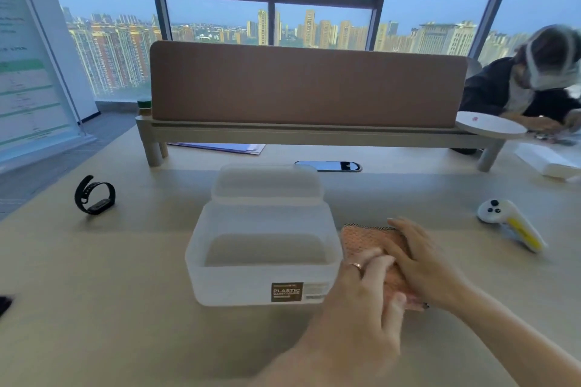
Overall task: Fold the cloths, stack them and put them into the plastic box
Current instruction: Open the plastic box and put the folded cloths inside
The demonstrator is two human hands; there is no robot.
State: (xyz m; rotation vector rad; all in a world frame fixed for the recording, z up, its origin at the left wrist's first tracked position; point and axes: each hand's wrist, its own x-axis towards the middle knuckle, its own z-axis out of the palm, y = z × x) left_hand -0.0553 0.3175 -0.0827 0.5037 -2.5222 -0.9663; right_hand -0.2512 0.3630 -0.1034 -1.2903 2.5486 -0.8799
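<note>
Two hands meet on one folded cloth (pixel 364 239), a peach-orange piece with a woven, waffle-like texture that lies on the worktop (pixel 125 308) just right of the plastic box (pixel 201 261). The right hand (pixel 421 264) lies on top of it from the right, its grip wide open: the fingers are stretched out nearly straight across the fabric and press it flat, reaching toward the far edge. The left hand (pixel 361 289), with a ring (pixel 355 265) on one finger, comes in from the near side. Its fingers are gently bent, with their tips on the cloth beside the right hand's fingers, and the thumb sits at the near edge. Blur hides whether that grip pinches the fabric or only rests on it. The cloth's left edge is just beside the box's right wall; whether they touch cannot be told.

The box is translucent white and stands with its top open. Its lid (pixel 267 185) sits right behind it at the far side. A brown label (pixel 286 291) on the near wall reads "PLASTIC" in white, above a smaller line that looks like "CONTAINER"; the finer print is too small to read.

Farther left lies a black wristband (pixel 94 195), and to the right a white and yellow handheld controller (pixel 509 223).
</note>
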